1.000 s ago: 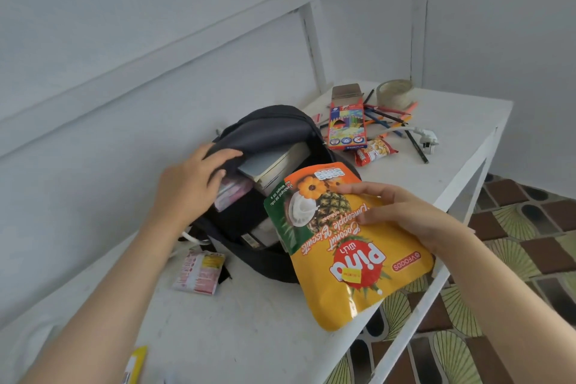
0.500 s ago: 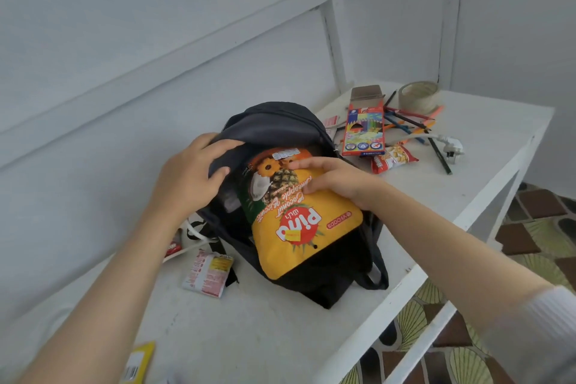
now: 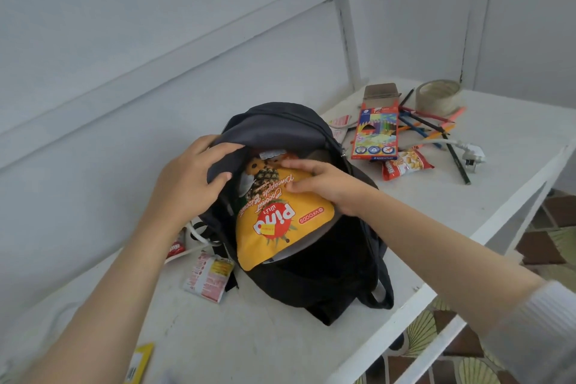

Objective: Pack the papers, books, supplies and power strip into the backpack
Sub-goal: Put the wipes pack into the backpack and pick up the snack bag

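The backpack (image 3: 327,274) lies on its back on the white counter (image 3: 467,221), mouth turned away from the person and up towards the wall. The left hand (image 3: 187,184) grips the rim of the top flap, fingers (image 3: 218,178) curled over the fabric, and holds the mouth agape. The right hand (image 3: 324,184) clamps the yellow snack pouch (image 3: 274,227), fingers across its printed face and thumb along its near edge. The pouch's long axis runs from the mouth back towards the person: its top end is already under the flap, its bottom end sticks out over the bag's dark front. The opening therefore lies just beyond the right fingertips, and the right hand is the nearer one to push; I judge the move ahead to be a slide along that axis, deeper in, while the left keeps the flap lifted.

To the right on the counter, well apart from the bag, are a coloured pencil box (image 3: 377,134), loose pencils (image 3: 436,131), a tape roll (image 3: 439,97), a white plug (image 3: 470,156) and a small red snack packet (image 3: 405,167). Another small packet (image 3: 208,277) touches the bag's left side. Grey panelled walls close in behind; patterned floor tiles (image 3: 548,243) show past the counter's edge
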`<action>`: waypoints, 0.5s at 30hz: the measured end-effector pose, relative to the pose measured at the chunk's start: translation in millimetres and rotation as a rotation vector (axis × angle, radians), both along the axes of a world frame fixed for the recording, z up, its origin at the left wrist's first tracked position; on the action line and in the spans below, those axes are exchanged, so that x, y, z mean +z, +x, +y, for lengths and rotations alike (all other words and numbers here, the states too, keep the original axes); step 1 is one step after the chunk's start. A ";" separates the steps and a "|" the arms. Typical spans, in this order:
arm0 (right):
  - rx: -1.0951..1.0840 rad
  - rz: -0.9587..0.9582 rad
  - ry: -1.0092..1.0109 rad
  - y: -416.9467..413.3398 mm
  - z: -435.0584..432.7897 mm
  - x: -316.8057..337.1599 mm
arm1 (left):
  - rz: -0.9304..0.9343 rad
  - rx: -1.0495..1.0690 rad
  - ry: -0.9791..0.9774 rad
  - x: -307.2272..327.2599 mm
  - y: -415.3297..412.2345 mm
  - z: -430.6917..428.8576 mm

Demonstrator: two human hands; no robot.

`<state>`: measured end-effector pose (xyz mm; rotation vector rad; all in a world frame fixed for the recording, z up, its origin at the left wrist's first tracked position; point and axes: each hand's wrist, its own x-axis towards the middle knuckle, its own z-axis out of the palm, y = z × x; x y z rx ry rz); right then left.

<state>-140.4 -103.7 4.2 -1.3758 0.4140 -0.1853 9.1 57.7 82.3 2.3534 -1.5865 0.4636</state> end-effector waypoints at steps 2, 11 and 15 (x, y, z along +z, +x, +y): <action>0.018 -0.040 0.067 -18.4 9.7 -8.4 | 0.009 0.001 -0.003 -0.4 0.7 0.4; -0.074 -0.094 0.102 -27.9 24.4 -18.1 | 0.010 0.017 -0.029 -2.9 -4.6 -0.4; -0.031 -0.080 0.138 -20.6 11.1 -7.3 | 0.018 -0.004 -0.041 0.0 -8.6 1.2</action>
